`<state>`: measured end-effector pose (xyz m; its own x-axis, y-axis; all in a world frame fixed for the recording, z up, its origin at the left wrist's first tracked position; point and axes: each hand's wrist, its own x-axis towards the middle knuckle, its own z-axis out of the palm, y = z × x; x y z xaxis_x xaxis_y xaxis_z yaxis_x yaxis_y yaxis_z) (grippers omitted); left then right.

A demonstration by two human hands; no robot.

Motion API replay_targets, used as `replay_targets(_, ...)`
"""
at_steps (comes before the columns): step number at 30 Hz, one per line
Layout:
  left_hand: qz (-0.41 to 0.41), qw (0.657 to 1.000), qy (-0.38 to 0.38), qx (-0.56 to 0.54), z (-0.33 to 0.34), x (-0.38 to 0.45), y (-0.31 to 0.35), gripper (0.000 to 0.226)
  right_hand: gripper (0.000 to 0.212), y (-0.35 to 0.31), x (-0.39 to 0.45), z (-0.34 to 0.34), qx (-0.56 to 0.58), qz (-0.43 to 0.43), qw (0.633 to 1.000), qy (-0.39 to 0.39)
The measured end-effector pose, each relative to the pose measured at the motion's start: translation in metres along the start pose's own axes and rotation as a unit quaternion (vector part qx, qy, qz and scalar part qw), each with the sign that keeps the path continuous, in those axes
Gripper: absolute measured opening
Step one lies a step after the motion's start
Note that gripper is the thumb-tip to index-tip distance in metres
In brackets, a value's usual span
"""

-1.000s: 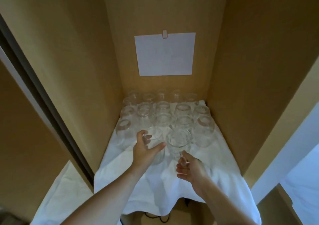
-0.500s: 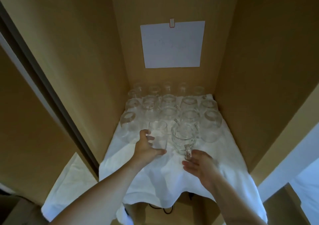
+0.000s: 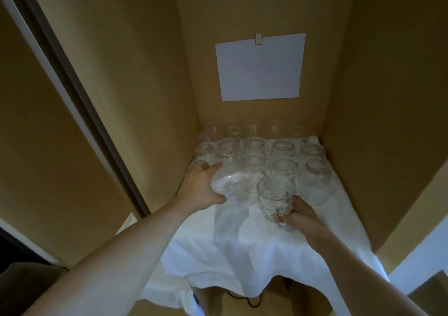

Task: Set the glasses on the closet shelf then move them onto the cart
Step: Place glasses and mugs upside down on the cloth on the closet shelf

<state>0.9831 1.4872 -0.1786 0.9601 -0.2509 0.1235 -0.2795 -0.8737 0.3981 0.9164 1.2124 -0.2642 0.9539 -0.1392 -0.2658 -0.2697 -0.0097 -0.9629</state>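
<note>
Several clear glasses (image 3: pixel 281 149) stand in rows at the back of the closet shelf, on a white cloth (image 3: pixel 242 243). My left hand (image 3: pixel 201 186) grips a clear tumbler (image 3: pixel 232 182), tilted on its side above the cloth at the left. My right hand (image 3: pixel 300 215) holds a clear handled mug (image 3: pixel 276 198) by its handle, upright, just in front of the rows. The cart is out of view.
Wooden closet walls close in on the left, back and right. A white paper sheet (image 3: pixel 260 67) is clipped to the back wall. A dark sliding door rail (image 3: pixel 80 92) runs along the left. The cloth hangs over the shelf's front edge, with a dark cable (image 3: pixel 242 298) below.
Both hands have lifted their glasses. The left hand swung the tumbler left and tipped it sideways. The right hand closed on the mug's handle and drew it nearer.
</note>
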Motion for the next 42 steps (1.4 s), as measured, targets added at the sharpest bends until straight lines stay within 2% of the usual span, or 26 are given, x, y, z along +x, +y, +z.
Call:
replay_targets(6, 0.089, 0.973, -0.053, 0.206, -0.021, 0.016, 0.026, 0.094, 0.059, 0.002, 0.012, -0.006, 0.005, 0.017, 1.000, -0.025)
replay_targets(12, 0.132, 0.933, -0.103, 0.318, -0.018, 0.030, 0.043, 0.075, 0.062, 0.008, 0.018, -0.008, 0.013, 0.034, 0.999, -0.022)
replay_targets(16, 0.140, 0.921, -0.111, 0.347, -0.009, 0.036, 0.045, 0.073, 0.086, 0.011, 0.020, -0.011, -0.008, 0.017, 0.999, -0.039)
replay_targets(20, 0.137, 0.924, -0.120, 0.335, 0.001, 0.035, 0.043, 0.076, 0.080, 0.012, 0.020, -0.011, -0.016, 0.006, 0.999, -0.042)
replay_targets(26, 0.126, 0.963, -0.095, 0.217, 0.006, 0.038, 0.038, 0.076, 0.066, 0.012, 0.017, -0.011, -0.036, -0.002, 0.999, -0.034)
replay_targets(32, 0.148, 0.973, -0.078, 0.156, 0.014, 0.036, 0.032, 0.074, 0.084, 0.017, 0.003, -0.005, -0.051, -0.026, 0.998, -0.015)
replay_targets(38, 0.157, 0.976, -0.066, 0.137, 0.016, 0.038, 0.028, 0.068, 0.081, 0.012, -0.009, -0.004, -0.085, -0.051, 0.995, 0.027)
replay_targets(42, 0.165, 0.975, -0.068, 0.131, 0.015, 0.039, 0.025, 0.072, 0.100, -0.008, -0.014, -0.010, -0.141, -0.080, 0.986, 0.051)
